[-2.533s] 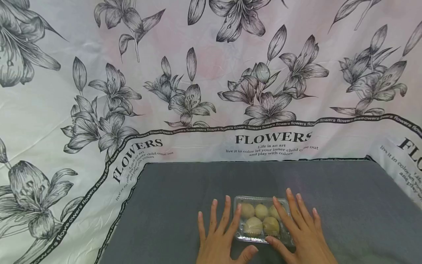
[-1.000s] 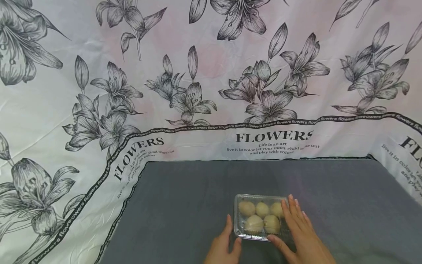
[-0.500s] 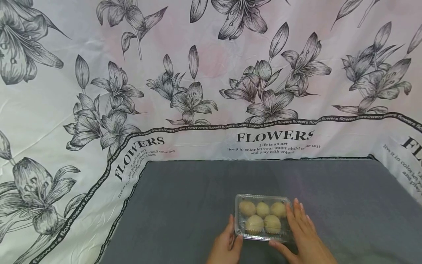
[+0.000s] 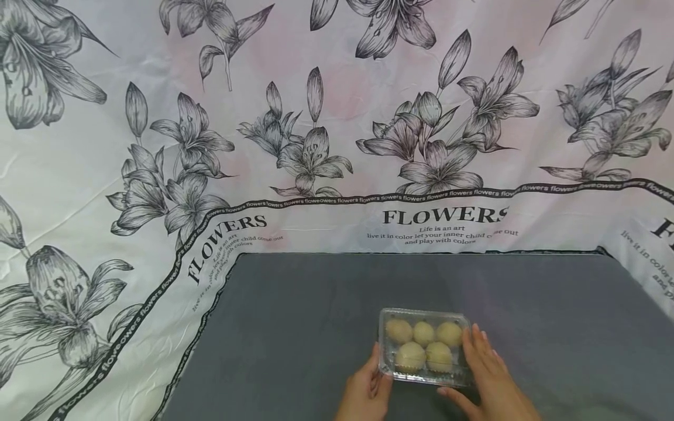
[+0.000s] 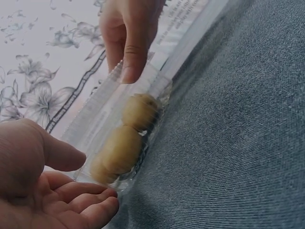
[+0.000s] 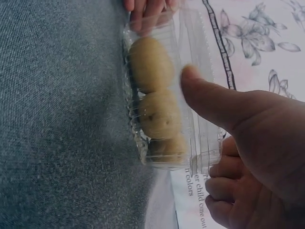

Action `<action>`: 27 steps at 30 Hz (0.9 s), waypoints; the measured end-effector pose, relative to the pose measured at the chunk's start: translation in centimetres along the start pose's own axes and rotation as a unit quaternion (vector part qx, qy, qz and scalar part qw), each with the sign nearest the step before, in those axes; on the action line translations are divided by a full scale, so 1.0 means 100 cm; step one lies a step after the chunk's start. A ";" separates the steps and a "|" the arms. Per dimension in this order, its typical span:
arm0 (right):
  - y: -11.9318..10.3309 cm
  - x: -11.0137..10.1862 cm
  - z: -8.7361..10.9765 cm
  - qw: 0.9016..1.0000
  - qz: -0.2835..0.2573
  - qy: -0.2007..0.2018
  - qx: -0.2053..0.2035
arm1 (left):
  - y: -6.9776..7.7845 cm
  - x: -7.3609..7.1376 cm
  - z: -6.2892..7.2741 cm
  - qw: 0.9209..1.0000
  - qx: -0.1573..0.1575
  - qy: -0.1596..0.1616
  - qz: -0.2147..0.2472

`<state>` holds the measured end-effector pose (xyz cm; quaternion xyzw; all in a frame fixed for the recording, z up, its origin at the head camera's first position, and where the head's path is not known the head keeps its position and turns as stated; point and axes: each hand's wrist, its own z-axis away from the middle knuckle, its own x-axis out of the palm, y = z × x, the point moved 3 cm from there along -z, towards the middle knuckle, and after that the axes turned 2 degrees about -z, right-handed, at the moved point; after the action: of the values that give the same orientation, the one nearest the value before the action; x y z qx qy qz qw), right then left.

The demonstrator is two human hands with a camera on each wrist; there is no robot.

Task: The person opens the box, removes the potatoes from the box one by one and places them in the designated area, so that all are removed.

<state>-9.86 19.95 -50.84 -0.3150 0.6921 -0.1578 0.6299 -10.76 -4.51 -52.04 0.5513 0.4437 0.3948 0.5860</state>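
A clear plastic clamshell box (image 4: pixel 416 377) rests on the grey surface, lid down over several round, yellowish-brown items (image 4: pixel 411 355) that look like small potatoes or fruit. My left hand (image 4: pixel 363 393) holds its left end, the thumb near the front corner and the fingers (image 5: pixel 97 202) at the lower edge. At the opposite end my right hand (image 4: pixel 497 380) grips the box, fingers along the right side. Its thumb (image 6: pixel 205 93) lies by the front of the lid in the right wrist view, with the other fingers curled behind the box.
A grey ribbed cloth (image 4: pixel 295 310) covers the table around the box. Behind and to the left hangs a white curtain (image 4: pixel 337 158) with printed lilies and a dark lettered border.
The left hand, earlier spread flat beside and over the box, has drawn in to its left edge. The right hand has pulled back from over the lid to the right side.
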 end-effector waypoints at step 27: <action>-0.002 -0.010 -0.005 0.998 0.032 -0.033 0.042 | -0.001 -0.002 -0.001 0.996 0.041 0.033 -0.071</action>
<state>-10.34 20.39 -49.85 -0.2715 0.6733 -0.1561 0.6697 -10.86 -4.66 -52.12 0.5293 0.5163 0.3515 0.5743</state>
